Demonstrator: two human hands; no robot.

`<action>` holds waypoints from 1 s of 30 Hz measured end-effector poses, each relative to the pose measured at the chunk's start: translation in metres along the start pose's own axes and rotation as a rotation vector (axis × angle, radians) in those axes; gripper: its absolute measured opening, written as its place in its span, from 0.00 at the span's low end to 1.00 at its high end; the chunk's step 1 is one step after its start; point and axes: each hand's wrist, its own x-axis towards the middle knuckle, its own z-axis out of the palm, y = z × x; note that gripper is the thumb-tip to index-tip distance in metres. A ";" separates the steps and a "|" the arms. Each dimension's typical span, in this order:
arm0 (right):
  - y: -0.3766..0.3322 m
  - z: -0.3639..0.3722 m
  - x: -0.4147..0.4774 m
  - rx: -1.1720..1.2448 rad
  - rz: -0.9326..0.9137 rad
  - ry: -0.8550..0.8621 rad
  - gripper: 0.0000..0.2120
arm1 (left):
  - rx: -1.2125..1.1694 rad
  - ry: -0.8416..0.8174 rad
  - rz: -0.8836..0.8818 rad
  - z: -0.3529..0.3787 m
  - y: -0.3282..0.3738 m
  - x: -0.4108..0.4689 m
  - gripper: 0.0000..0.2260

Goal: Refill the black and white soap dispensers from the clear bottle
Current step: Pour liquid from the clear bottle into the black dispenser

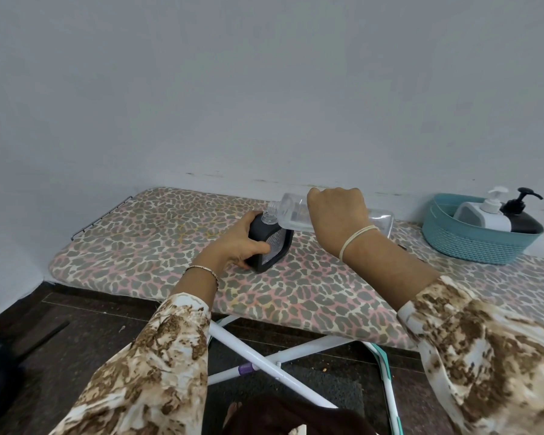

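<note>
Patterned sleeves nearest me, pouring step in hand

My left hand (237, 243) is wrapped round the black dispenser (269, 243) at mid-board; my right hand (338, 211) is closed on the clear bottle (296, 211), tipped with its neck at the dispenser's mouth. Bottle looks nearly empty. Next, I judge, keep the mouths aligned; the white dispenser (492, 215) waits in the basket (471, 246) far right

Dispenser and bottle mid-board; basket far right

Dispenser (269, 246) stands on the ironing board (139, 240); tipped bottle (296, 215) just right, neck at its top; two pump dispensers (503, 215) in the basket (471, 246).
</note>
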 end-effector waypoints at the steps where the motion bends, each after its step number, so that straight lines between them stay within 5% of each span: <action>1: 0.000 0.000 0.001 -0.002 0.000 0.001 0.10 | -0.001 -0.002 -0.001 0.000 0.000 0.000 0.31; 30: -0.001 -0.005 0.005 -0.058 -0.033 -0.003 0.12 | 0.063 -0.002 0.007 -0.001 0.003 -0.002 0.31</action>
